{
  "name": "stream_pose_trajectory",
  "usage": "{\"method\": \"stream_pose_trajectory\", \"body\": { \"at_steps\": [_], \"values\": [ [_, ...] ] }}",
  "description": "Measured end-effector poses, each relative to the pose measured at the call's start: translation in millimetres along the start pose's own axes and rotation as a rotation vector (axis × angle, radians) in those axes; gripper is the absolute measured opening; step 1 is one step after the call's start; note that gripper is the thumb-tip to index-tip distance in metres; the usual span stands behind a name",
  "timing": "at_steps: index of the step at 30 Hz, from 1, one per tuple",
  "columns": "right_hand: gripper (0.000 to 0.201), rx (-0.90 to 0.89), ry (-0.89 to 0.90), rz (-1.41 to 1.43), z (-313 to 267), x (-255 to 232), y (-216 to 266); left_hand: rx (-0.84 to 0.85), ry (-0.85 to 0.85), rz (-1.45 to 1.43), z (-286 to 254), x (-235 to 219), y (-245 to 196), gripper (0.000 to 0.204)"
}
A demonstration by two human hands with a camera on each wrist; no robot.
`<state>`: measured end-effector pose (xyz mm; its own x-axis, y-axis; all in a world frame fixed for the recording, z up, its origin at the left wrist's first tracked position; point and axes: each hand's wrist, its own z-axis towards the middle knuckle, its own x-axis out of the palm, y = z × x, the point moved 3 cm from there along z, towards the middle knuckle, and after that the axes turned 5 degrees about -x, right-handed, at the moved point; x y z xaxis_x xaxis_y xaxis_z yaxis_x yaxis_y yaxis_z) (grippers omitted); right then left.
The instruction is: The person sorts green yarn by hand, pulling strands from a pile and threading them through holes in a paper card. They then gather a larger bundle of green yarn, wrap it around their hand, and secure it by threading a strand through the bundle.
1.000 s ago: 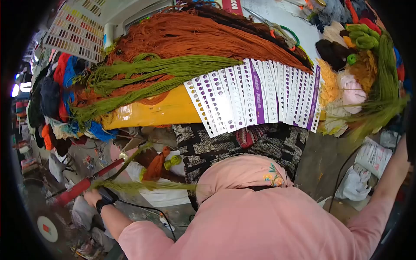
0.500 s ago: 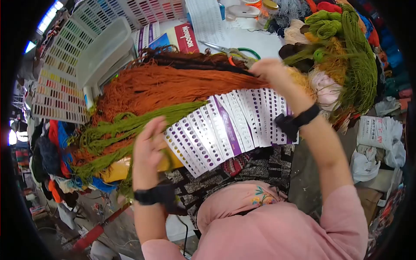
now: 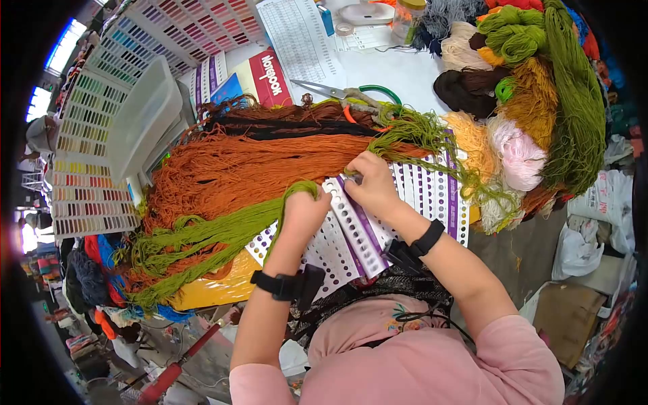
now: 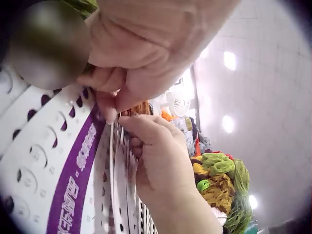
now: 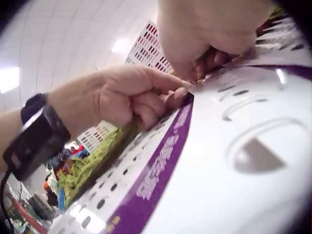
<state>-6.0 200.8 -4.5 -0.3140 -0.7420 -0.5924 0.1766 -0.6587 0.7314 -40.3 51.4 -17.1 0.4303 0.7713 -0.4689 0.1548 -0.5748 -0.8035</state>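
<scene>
My two hands meet over a fan of white punched cards. Left hand pinches the top end of a raised card with a purple strip. Close beside it, my right hand pinches that end too, thumb and fingertips nearly touching the left ones in the right wrist view. Olive green yarn runs from the left, loops up at the left hand and hangs along that wrist. More olive strands lie beyond the right hand, over the right part of the fan.
Rust-orange yarn spreads behind the cards over a yellow surface. Scissors and a red notebook lie farther back. Skeins of several colours, including a pink one, pile up at right. Colour charts stand at left.
Both arms were spread wide with green strands trailing from them. They came in over the table, and now the hands are together at the cards. Olive strands now lie over the right-hand cards.
</scene>
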Motion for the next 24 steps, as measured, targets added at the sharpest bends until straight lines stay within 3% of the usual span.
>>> {"method": "stream_pose_trajectory", "body": {
  "at_steps": [2, 4, 5, 7, 8, 9, 12, 15, 19, 24],
  "values": [
    [0.023, -0.113, 0.074, -0.055, -5, 9, 6, 0.041, -0.016, 0.004, 6, -3, 18, 0.008],
    [0.038, -0.147, 0.219, -0.159, -12, 14, 22, -0.134, 0.116, -0.300, 0, -8, 1, 0.006],
    [0.040, -0.152, 0.218, -0.188, -14, 11, 31, -0.223, 0.181, -0.451, -5, -11, -10, 0.005],
    [0.044, -0.158, 0.225, -0.247, -19, 9, 41, -0.225, 0.195, -0.562, -8, -7, -17, 0.005],
    [0.036, -0.257, 0.096, -0.254, -18, 8, 40, -0.229, 0.189, -0.598, -8, -5, -17, 0.005],
    [0.034, -0.241, 0.118, -0.168, -16, 8, 36, -0.231, 0.182, -0.633, -7, -3, -16, 0.006],
    [0.026, -0.129, 0.184, 0.116, -8, 8, 23, -0.116, 0.135, -0.563, 0, 2, -6, 0.008],
    [0.035, -0.038, 0.228, 0.192, -3, 4, 23, -0.109, 0.075, -0.446, 2, 2, -2, 0.011],
    [0.034, -0.014, 0.195, 0.166, -3, 3, 20, -0.353, 0.125, -0.823, -5, -34, -2, 0.016],
    [0.034, -0.073, 0.156, 0.149, -9, 9, 19, -0.360, 0.162, -0.508, -7, -28, 4, 0.012]
  ]
}}
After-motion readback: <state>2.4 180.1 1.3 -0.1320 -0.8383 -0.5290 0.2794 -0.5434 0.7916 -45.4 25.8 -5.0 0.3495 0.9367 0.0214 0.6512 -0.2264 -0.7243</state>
